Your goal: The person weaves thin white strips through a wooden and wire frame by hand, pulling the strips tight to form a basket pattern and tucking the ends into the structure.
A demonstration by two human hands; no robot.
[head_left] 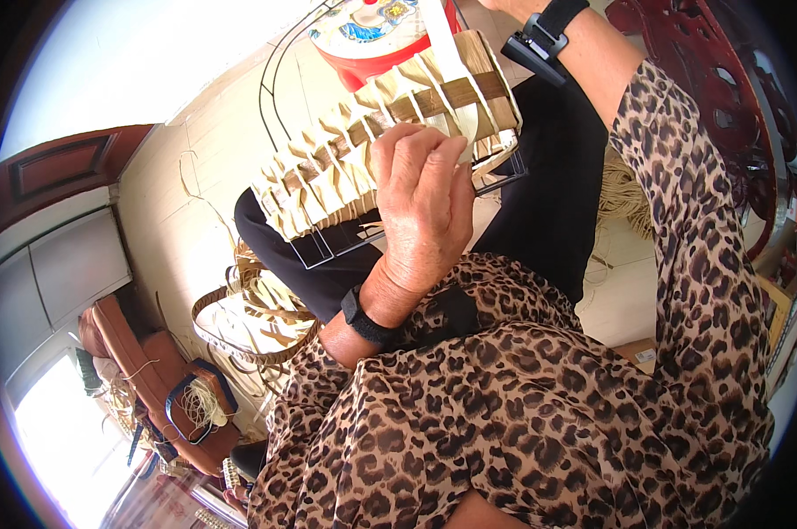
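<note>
If the left hand (423, 192), fingers closed on the pale strip (446, 46), slips, the weave (328, 204) may slacken; I can't tell the fingers of the right hand (510, 5).

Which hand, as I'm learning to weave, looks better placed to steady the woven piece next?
Probably the left hand: its fingers lie against the woven piece. The right hand is at the top edge, mostly out of view, its visible part away from the piece.

Home, craftwork underway: brown sofa (121, 348), carved dark-red furniture (676, 48), tiled floor (156, 207), 1 bundle of pale strips (626, 198) at right.
</note>
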